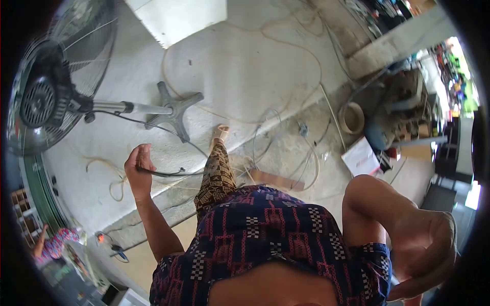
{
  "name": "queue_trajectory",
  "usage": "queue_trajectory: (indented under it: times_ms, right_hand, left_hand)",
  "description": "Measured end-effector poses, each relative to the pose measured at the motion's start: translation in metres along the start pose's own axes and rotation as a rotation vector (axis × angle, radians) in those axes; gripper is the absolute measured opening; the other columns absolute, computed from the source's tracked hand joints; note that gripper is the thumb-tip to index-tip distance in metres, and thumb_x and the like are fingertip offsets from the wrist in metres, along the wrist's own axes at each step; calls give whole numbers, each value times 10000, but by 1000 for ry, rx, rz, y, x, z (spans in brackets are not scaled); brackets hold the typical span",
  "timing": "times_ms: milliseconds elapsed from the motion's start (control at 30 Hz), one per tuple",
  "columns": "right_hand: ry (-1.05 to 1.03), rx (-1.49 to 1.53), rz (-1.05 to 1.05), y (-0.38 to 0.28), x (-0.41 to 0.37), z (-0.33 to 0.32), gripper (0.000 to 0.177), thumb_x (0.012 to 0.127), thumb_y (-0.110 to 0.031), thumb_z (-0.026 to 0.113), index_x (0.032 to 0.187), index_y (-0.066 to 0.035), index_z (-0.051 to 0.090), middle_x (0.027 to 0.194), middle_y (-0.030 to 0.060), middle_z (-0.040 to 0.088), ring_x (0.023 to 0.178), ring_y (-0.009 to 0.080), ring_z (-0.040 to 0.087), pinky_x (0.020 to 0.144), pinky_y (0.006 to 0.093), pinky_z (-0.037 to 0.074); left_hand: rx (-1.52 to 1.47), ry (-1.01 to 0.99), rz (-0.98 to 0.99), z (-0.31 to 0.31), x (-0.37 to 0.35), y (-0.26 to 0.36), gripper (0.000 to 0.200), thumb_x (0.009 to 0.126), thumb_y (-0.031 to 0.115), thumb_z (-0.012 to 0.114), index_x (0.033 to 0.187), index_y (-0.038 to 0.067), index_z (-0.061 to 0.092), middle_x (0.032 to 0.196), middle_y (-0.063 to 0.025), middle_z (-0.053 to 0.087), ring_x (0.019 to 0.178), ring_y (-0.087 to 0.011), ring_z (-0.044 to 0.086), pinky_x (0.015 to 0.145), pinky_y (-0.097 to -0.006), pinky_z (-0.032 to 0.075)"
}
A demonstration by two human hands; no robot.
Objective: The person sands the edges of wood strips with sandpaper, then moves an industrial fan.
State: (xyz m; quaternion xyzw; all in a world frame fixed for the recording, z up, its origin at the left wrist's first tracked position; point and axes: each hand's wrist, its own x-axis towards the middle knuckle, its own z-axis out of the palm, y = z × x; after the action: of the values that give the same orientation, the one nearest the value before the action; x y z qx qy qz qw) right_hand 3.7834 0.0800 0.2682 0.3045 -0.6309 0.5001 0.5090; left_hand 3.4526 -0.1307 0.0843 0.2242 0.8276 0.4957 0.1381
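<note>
On the left side of the head view my left hand [140, 162] is raised, with its fingers closed round a black cable [176, 174]. The cable runs right from the hand towards my patterned trousers. At the lower right edge my right hand [429, 242] is bent back close to the camera. Its finger shapes are distorted there, and whether it holds anything cannot be seen. The black head of a standing fan [38, 104] is beyond my left hand, and its grey cross-shaped base [178, 109] stands on the floor.
A white panel [181, 20] lies at the top. Hoses and wires cross the concrete floor [229, 66]. At the right are a round bowl [351, 118], a white box [361, 157] and a blue tank [378, 131]. Another person [56, 244] is at the lower left.
</note>
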Motion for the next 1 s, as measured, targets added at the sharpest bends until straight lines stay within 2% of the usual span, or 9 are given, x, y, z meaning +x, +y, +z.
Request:
queue_trajectory:
  times_ms: [200, 300, 467, 533, 567, 600, 667, 767, 1000]
  right_hand:
    - [56, -39, -5, -16, -22, -14, 191, 804, -252, 572, 962, -156, 618, 634, -26, 549, 496, 26, 460, 537, 303, 397]
    - [31, -119, -20, -25, -46, -26, 169, 798, -294, 565, 745, -156, 647, 606, -65, 587, 475, 5, 468, 481, 199, 371]
    - [-58, -138, 82, 0, -50, -32, 262, 806, -264, 548, 609, -160, 686, 630, -127, 633, 518, -30, 502, 507, 91, 368]
    - [-82, 140, 697, 13, -11, -8, 103, 812, -258, 553, 858, -185, 609, 624, -59, 580, 529, 29, 489, 543, 219, 385]
    - [-121, 264, 1301, 16, 29, 28, 313, 819, -261, 555, 1128, -211, 538, 628, 11, 531, 537, 92, 473, 575, 348, 398]
    - [-13, 97, 1383, 29, 45, 69, 304, 811, -298, 563, 1110, -248, 541, 645, 31, 549, 543, 124, 468, 595, 362, 396]
    - [52, 274, 1211, 49, 39, 102, 299, 781, -370, 586, 1066, -287, 557, 714, 75, 578, 570, 175, 464, 625, 378, 392]
    - [-193, 904, 695, 87, 8, 91, 387, 734, -464, 612, 1054, -254, 559, 910, 133, 570, 680, 210, 476, 658, 383, 388]
    - [-499, 872, 649, 147, -7, 151, 371, 675, -361, 633, 961, -135, 564, 871, 122, 558, 691, 180, 517, 635, 336, 408]
  left_hand:
    - [188, -512, -135, 26, -2, 31, 146, 763, 124, 547, 696, 1, 587, 482, 17, 438, 401, -50, 381, 383, -211, 318]
    - [-92, -652, -207, 19, -8, 27, 189, 772, 165, 551, 704, -9, 584, 472, 10, 440, 389, -62, 384, 377, -217, 306]
    - [-609, -506, -250, -8, -7, 6, 238, 810, 166, 528, 923, -41, 558, 571, -35, 500, 481, -113, 476, 436, -224, 378]
    - [-669, -413, -171, -19, -15, 2, 273, 814, 148, 515, 998, -52, 542, 604, -39, 519, 551, -123, 516, 517, -236, 423]
    - [-690, -379, -136, -22, -22, 0, 291, 814, 141, 512, 1029, -53, 534, 614, -40, 527, 583, -126, 532, 566, -244, 441]
    - [-690, -360, -91, -23, -31, -6, 322, 807, 157, 527, 1056, -48, 521, 625, -53, 541, 602, -146, 545, 586, -261, 441]
    - [-681, -325, -7, -28, -49, -19, 353, 799, 140, 534, 1102, -39, 501, 665, -80, 577, 634, -175, 569, 640, -293, 444]
    - [-853, -427, -65, -18, -77, -31, 335, 815, 35, 487, 1143, -33, 484, 710, -68, 579, 662, -156, 584, 656, -270, 457]
    - [-899, -634, -45, -4, -115, -51, 382, 870, 89, 466, 1247, 33, 436, 751, -21, 529, 647, -88, 558, 605, -220, 472]
